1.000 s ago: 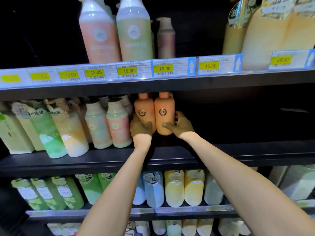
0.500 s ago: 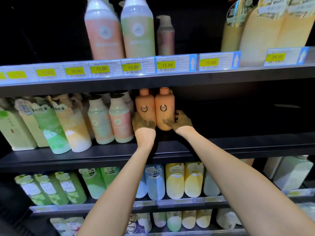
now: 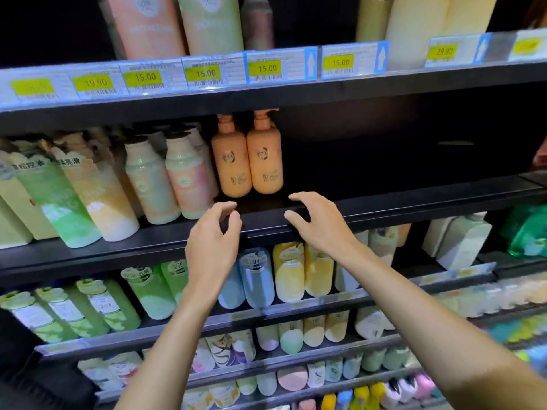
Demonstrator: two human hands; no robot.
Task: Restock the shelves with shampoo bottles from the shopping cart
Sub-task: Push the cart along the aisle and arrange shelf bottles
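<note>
Both my hands have drawn back from the two orange shampoo bottles since a moment ago, when they were pressed against the bottles' lower sides.

From the head view, my left hand (image 3: 211, 232) hangs in front of the near edge of the middle shelf (image 3: 414, 202). Its fingers are loosely curled, thumb and forefinger are apart, and it holds nothing. My right hand (image 3: 319, 223) hovers just right of it at the same height, with its fingers spread, bent and slack. Neither hand touches a bottle.

The left orange bottle (image 3: 232, 164) and the right orange bottle (image 3: 265, 161) stand upright, side by side and touching, set far back on the middle shelf. They are smooth matte plastic cylinders with rounded shoulders, rounded bottoms and narrow pump necks that reach up under the shelf above. Each carries a small round logo.

Just left of them stands a pink-and-mint bottle (image 3: 189, 179) with a soft gradient finish. Further left leans a green bottle (image 3: 62, 199) with a white base. Glossy price tags (image 3: 268, 68) with yellow panels line the upper shelf's front rail. On the shelf below, behind my wrists, sit a pale blue bottle (image 3: 257, 279) and rounded yellow bottles (image 3: 288, 273).
</note>
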